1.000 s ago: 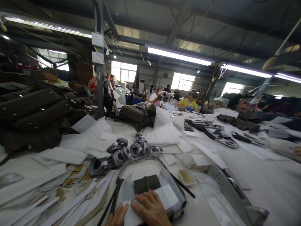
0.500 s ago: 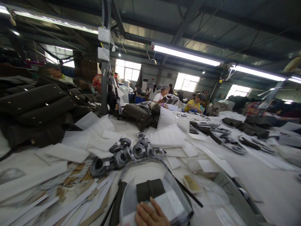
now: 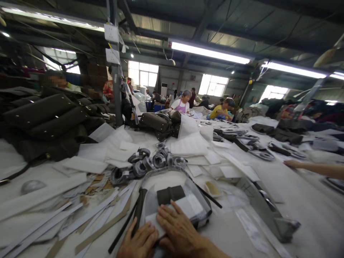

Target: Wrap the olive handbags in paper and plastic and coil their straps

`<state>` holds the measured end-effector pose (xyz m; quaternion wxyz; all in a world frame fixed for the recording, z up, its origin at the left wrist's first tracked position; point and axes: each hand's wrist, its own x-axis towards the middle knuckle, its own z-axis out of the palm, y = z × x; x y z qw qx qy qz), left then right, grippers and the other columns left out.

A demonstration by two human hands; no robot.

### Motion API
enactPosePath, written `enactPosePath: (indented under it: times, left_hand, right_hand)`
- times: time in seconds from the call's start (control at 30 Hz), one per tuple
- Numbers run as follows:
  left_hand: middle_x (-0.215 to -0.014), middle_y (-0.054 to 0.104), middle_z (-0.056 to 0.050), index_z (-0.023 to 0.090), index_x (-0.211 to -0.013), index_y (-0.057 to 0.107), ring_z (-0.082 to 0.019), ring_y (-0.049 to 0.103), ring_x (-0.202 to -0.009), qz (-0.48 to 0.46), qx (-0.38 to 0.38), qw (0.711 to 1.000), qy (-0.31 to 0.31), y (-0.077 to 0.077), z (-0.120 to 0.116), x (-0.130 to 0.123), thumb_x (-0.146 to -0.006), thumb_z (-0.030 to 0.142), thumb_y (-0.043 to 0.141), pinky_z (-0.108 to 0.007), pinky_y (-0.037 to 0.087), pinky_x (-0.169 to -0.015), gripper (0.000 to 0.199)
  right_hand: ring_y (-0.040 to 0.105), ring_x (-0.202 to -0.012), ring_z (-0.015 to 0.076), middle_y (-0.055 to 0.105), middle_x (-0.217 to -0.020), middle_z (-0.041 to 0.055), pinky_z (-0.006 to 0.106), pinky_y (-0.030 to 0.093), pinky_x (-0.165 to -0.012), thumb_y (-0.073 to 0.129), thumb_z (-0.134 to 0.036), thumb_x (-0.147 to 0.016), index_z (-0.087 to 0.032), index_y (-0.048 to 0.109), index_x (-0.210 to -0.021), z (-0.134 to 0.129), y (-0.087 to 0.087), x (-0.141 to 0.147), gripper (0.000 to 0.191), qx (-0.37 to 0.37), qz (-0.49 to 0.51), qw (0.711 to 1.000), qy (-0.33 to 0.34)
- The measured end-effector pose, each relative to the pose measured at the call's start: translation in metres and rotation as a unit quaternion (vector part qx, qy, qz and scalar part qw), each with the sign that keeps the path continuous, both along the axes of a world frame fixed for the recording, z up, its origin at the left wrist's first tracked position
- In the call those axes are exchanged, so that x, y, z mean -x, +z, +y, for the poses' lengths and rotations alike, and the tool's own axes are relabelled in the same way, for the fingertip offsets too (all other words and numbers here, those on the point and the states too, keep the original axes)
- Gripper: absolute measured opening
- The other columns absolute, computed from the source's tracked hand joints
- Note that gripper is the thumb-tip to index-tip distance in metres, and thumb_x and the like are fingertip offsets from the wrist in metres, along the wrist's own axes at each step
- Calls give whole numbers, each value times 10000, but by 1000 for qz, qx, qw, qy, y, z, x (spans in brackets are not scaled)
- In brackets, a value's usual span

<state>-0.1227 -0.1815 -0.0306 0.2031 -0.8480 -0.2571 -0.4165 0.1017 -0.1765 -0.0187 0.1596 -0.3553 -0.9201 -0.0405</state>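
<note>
A dark bag (image 3: pixel 170 194) lies in front of me, with a white foam sheet (image 3: pixel 194 209) and clear film over part of it. Its handle (image 3: pixel 172 167) is wrapped in film and arches away from me. My right hand (image 3: pixel 178 226) rests flat on the white sheet with its fingers stretched out. Beside it, my left hand (image 3: pixel 140 239) lies at the bag's near left edge, fingers extended and touching the wrapping. A dark strap (image 3: pixel 122 225) trails from the bag's left side.
Wrapped strap coils (image 3: pixel 161 157) sit beyond the bag. Paper strips (image 3: pixel 91 211) and scraps cover the left. A grey box (image 3: pixel 262 211) and a small yellow-filled dish (image 3: pixel 212 188) stand right. Dark bags (image 3: pixel 45 114) are piled far left. Another person's arm (image 3: pixel 317 169) reaches in from the right.
My left hand has come into view onto the bag's near left edge. My right hand stays on the white sheet. Another person's arm has appeared at right; the view has shifted slightly.
</note>
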Motion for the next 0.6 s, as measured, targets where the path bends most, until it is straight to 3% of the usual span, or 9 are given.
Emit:
enactPosePath:
  times: [0.1,0.2,0.37,0.47,0.6]
  left_hand:
    - [-1069,712,-5,229,-1136,635,-135,633,-1092,27,106,994,15,16,-13,3,-972,108,332,-403,146,-1223,365]
    - [-1141,692,-40,229,-1195,601,-182,610,-1134,88,179,980,8,23,-19,3,-967,121,408,-470,285,-1163,317]
    - [-1043,690,-35,213,-1119,605,-190,633,-1017,76,215,974,-17,25,-9,3,-945,154,507,-484,388,-1087,209]
    - [-1025,677,-32,213,-1106,602,-182,628,-983,93,224,969,-38,29,0,5,-912,121,538,-448,432,-1044,224]
    - [-979,670,-37,205,-1070,615,-184,624,-936,106,267,957,-54,44,10,6,-866,127,602,-339,510,-878,218]
  right_hand:
    - [355,-1417,248,454,-1483,135,508,155,-1215,487,-506,-960,-164,448,-1434,-12,38,-2,586,142,20,990,-13]
    - [390,-1397,243,487,-1454,147,510,154,-1212,563,-476,-930,-171,445,-1442,-12,54,-7,607,201,69,977,-16]
    - [289,-1444,305,424,-1499,159,555,112,-1206,772,-583,-709,-165,384,-1477,-22,43,-12,957,162,37,986,-30]
    - [277,-1448,290,398,-1521,135,538,120,-1208,782,-511,-730,-189,368,-1484,-27,33,-13,919,126,25,991,-44]
    - [365,-1404,272,468,-1475,120,515,202,-1187,768,-450,-767,-204,434,-1438,-23,29,-10,789,118,42,990,-66]
